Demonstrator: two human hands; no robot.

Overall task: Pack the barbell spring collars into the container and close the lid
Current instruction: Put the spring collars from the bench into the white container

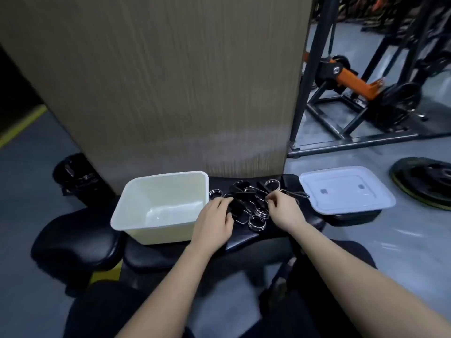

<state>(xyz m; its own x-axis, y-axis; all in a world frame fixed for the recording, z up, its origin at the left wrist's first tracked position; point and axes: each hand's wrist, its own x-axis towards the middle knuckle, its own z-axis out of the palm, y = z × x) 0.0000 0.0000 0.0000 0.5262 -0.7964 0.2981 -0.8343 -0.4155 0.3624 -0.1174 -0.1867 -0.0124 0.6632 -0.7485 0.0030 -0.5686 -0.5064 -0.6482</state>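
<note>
An empty white plastic container (136, 211) stands on a black padded bench. To its right lies a pile of several chrome spring collars (257, 222) with black handles. The white lid (346, 189) lies flat at the right end of the bench. My left hand (214, 220) rests on the left side of the pile, fingers curled over a black-handled collar. My right hand (284, 208) pinches a collar at the pile's right side. Whether either collar is lifted is unclear.
A wood-grain pillar (170, 81) rises right behind the bench. A black bin (75, 174) stands on the floor at the left. A weight plate (424, 181) lies on the floor at the right, with a black and orange gym machine (346, 79) beyond.
</note>
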